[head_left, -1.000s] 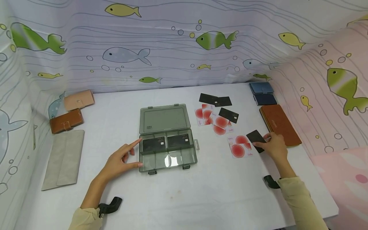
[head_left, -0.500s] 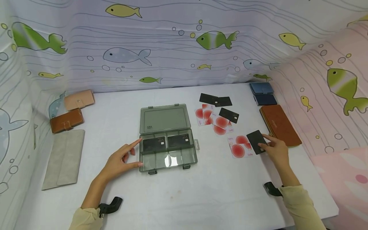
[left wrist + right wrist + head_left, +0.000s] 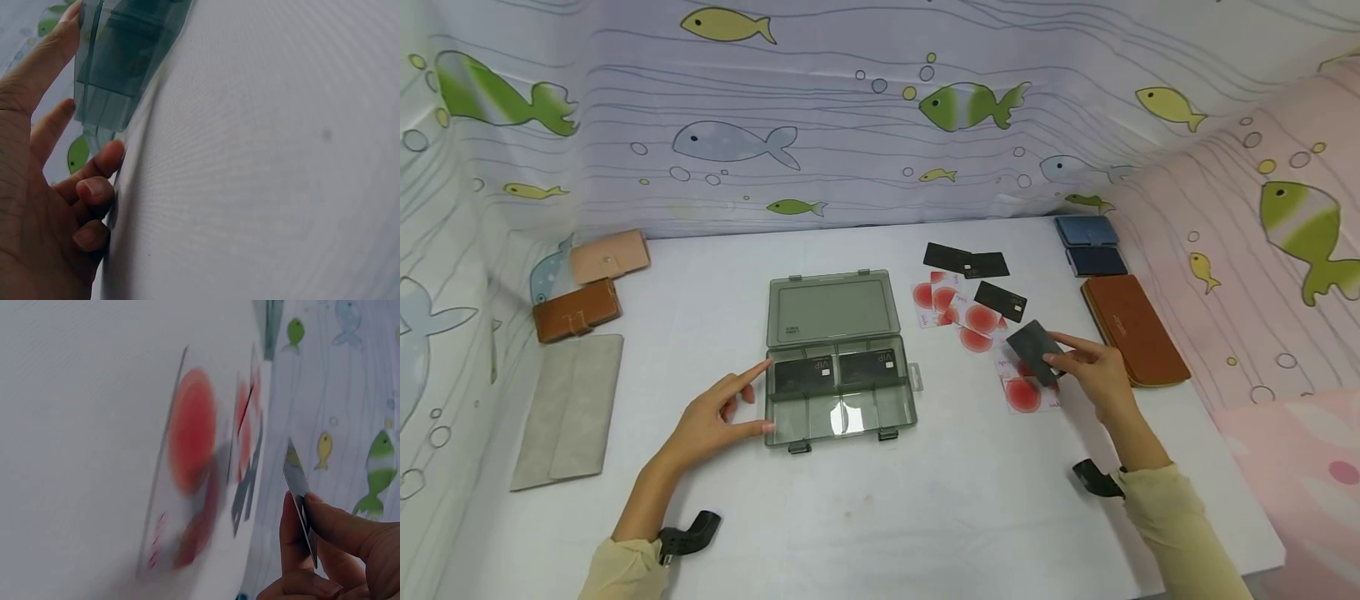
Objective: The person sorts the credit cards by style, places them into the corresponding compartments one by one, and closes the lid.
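Between its thumb and fingers my right hand pinches a black card, raised over the red-and-white cards at the right. The right wrist view shows the same card edge-on, tilted above the table. My left hand rests thumb and forefinger, spread apart, against the left side of a clear grey-green plastic case; its other fingers curl loosely. The case lies with its lid laid back. Two black VIP cards sit side by side in its rear compartments, while the front compartments hold none.
Behind the right hand lie more red-and-white cards and several black cards. A brown zip wallet and blue wallets line the right edge. Pink-beige and brown wallets and a grey sleeve lie left.
My right hand has lifted the black card from beside the brown zip wallet and carried it leftward, over the red-and-white cards. My left hand has stayed at the case.
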Available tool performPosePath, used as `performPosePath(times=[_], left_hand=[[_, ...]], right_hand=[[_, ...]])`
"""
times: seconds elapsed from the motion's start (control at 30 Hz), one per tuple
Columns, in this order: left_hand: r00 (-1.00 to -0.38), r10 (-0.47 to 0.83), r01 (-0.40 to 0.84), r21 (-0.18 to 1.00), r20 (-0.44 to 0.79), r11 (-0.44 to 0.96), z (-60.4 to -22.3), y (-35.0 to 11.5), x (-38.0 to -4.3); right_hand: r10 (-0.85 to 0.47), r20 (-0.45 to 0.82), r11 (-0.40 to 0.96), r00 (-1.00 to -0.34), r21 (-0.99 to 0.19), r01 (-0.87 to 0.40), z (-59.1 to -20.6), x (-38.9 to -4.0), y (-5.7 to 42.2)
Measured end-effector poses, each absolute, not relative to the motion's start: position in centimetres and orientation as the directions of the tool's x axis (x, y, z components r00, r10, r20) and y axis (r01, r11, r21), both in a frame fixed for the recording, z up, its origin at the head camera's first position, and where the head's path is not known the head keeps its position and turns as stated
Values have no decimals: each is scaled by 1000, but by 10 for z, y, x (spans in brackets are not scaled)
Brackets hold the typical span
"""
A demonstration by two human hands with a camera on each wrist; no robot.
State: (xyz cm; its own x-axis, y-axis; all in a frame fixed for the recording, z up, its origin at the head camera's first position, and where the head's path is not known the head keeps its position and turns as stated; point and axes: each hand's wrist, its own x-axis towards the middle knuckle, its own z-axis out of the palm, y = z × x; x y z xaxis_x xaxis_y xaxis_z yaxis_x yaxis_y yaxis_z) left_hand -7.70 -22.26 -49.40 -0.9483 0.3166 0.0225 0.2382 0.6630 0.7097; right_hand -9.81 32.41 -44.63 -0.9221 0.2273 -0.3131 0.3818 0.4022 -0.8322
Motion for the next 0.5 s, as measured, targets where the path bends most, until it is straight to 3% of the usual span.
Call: performPosePath(times=[0.5], left_hand=[[-946,322,251,713,38,654,-495,-224,-78]], right_hand=[[-82,-286,436,-955,-872,224,-431,-132,252]])
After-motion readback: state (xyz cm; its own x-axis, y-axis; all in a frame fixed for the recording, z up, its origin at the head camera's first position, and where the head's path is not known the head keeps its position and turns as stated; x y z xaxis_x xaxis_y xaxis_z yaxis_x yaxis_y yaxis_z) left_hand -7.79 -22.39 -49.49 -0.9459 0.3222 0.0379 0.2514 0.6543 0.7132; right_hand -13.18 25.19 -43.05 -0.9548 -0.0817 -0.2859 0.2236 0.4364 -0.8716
